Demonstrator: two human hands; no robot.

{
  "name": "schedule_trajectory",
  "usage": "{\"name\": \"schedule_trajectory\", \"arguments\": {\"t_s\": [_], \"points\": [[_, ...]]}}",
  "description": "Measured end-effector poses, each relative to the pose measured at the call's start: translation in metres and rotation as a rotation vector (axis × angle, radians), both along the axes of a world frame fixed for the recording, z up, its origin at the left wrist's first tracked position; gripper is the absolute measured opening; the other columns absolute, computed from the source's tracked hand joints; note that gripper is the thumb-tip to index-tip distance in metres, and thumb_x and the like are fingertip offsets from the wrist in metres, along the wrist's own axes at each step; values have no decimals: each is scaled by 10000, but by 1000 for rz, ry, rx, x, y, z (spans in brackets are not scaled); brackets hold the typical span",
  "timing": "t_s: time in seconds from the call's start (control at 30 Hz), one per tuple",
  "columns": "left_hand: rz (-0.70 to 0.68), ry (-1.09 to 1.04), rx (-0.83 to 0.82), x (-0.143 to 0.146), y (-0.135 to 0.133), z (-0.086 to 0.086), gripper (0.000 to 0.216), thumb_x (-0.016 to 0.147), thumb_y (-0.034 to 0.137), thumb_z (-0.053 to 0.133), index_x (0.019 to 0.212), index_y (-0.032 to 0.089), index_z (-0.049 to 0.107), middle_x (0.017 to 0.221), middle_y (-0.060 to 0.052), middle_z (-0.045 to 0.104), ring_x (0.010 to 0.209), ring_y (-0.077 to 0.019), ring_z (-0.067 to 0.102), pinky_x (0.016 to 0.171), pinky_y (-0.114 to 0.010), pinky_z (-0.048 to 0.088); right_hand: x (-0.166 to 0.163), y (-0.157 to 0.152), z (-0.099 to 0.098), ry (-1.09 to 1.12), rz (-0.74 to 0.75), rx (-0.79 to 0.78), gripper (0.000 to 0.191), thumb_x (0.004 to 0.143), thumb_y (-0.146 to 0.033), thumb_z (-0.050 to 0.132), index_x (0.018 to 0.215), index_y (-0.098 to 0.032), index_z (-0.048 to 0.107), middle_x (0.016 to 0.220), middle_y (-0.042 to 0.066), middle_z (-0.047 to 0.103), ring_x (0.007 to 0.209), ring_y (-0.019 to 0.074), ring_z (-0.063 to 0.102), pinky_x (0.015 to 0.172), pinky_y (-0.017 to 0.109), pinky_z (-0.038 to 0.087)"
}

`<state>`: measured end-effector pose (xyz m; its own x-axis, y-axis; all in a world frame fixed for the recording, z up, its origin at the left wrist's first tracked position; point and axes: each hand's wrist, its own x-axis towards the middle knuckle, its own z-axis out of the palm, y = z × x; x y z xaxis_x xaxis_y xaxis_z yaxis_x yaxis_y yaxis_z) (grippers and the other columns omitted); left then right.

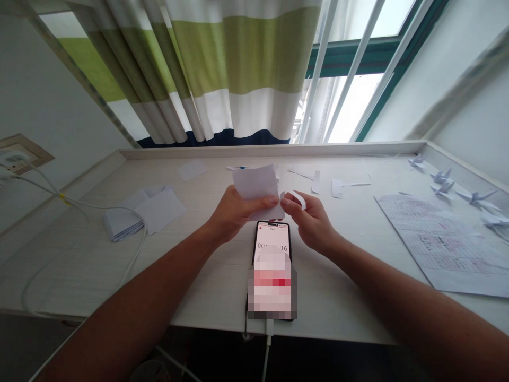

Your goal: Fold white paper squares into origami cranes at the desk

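Paper, white and rectangular (254, 183), is raised above the white counter (326, 297), its lower part pinched between thumb and fingers of the left hand (234, 215). The right hand (312, 220) pinches a narrow, curled white paper strip (300, 198) beside the sheet's right edge. Below the 2 hands lies 1 black-edged rectangular smartphone (272, 234); several folded white paper figures (442, 187) stand at the counter's right side.

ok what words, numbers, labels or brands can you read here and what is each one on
"00" and "36": on the phone screen, digits between them masked
Small heading above those digits: too small to read surely
Lower phone screen: pixelated, unreadable
Marked sheet at right: too blurred to read
Held paper: no text visible
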<state>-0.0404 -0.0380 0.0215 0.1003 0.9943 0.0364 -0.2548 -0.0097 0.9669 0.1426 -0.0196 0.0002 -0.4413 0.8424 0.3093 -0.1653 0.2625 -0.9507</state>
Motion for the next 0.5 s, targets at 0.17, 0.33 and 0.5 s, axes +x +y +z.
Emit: {"name": "schedule_trajectory", "arguments": {"t_s": [0.17,0.33,0.5], "points": [[-8,34,11,-2,-1,1,391,627,277,967,953,147,793,927,-62,795,867,-226,744,821,-376,604,3,0,3,-150,-46,58,441,953,-588,631,728,-218,550,700,-3,560,664,158,524,612,303,448],[-23,42,16,-1,-2,0,393,620,271,972,949,151,793,917,-57,798,876,-229,749,823,-374,599,3,-2,5,-233,-85,118,383,986,-512,592,749,-220,525,726,2,565,684,164,525,624,309,437],[39,-55,15,8,-6,-1,388,625,262,972,943,143,785,896,-51,792,854,-218,750,816,-370,607,-3,-10,7,-164,-182,188,411,1009,-543,562,754,-225,510,718,-9,525,680,157,468,643,318,405]]}}
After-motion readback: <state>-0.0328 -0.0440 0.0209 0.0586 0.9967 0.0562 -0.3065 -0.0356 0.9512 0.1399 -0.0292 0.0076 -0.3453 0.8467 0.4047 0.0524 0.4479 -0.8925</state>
